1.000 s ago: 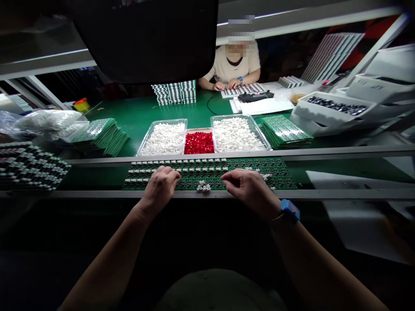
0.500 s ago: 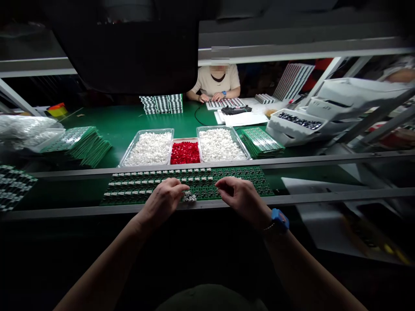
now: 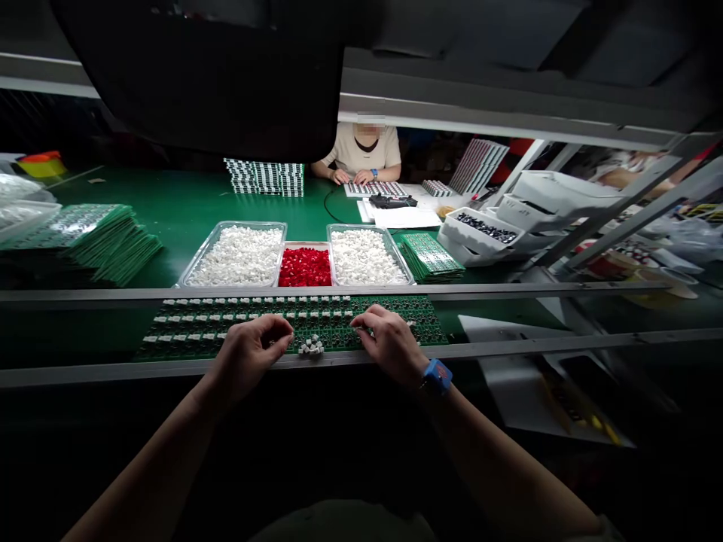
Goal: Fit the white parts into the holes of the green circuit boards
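Both hands are low over a long green circuit board [image 3: 294,325] that lies in a metal-edged channel just in front of the person. The left hand [image 3: 251,355] is curled, its fingertips pinched narrow just beside a small heap of white plastic parts [image 3: 310,346] on the near edge of the board. The right hand [image 3: 388,345] is also curled and narrow, its fingers [image 3: 361,322] resting on the board on the other side of the heap, with a blue watch [image 3: 437,376] on that wrist. Neither hand clearly shows a part between its fingers, so I cannot tell whether either is holding one. Rows of the same white parts stand along the board. Just beyond the channel, on the green desk [image 3: 186,203], a tray of red parts [image 3: 305,267] sits between two clear trays of white parts [image 3: 237,257] [image 3: 366,257]. Stacks of green boards [image 3: 431,257] [image 3: 113,245] lie on either side of the trays. Across the desk, a co-worker [image 3: 361,148] has both hands on another board [image 3: 376,190], near a stack of filled boards [image 3: 264,178]. White bins [image 3: 480,233] stand to the right.
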Demonstrator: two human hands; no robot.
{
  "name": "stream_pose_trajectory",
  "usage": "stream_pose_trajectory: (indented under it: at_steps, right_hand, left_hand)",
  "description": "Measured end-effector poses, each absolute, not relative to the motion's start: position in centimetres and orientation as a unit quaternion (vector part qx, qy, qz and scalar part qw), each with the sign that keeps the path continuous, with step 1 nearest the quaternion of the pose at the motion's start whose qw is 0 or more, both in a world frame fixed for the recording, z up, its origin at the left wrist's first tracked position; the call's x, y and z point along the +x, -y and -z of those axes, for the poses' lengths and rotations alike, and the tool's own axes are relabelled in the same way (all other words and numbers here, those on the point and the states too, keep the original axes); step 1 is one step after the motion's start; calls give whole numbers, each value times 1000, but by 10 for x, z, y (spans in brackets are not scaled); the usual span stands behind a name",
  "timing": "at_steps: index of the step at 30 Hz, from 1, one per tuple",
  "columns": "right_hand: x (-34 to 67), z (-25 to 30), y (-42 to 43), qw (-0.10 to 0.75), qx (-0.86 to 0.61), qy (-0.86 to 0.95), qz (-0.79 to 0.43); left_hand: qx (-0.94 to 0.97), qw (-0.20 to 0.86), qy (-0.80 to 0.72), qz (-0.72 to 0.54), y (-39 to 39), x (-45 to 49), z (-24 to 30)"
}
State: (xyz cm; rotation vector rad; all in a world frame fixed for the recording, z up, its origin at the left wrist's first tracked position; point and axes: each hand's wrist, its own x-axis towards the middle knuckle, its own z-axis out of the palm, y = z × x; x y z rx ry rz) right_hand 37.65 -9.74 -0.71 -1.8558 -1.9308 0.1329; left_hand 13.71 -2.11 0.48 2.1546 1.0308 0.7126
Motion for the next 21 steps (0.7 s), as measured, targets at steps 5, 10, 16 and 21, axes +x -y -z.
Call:
stream_pose_trajectory:
  at_steps: [5, 10, 16, 21]
  right_hand:
    - [370, -1, 97, 164, -679, 716, -16]
    - [365, -8, 97, 109, -664, 739, 19]
    - [361, -15, 95, 114, -669, 735, -8]
    - [339, -22, 86, 152, -626, 764, -50]
  left_hand:
    - [760, 369, -428, -322, 30, 117, 4]
    - [722, 396, -451, -344, 37, 104, 4]
    - [709, 424, -454, -335, 41, 100, 3]
    - [742, 367, -459, -323, 34, 105, 7]
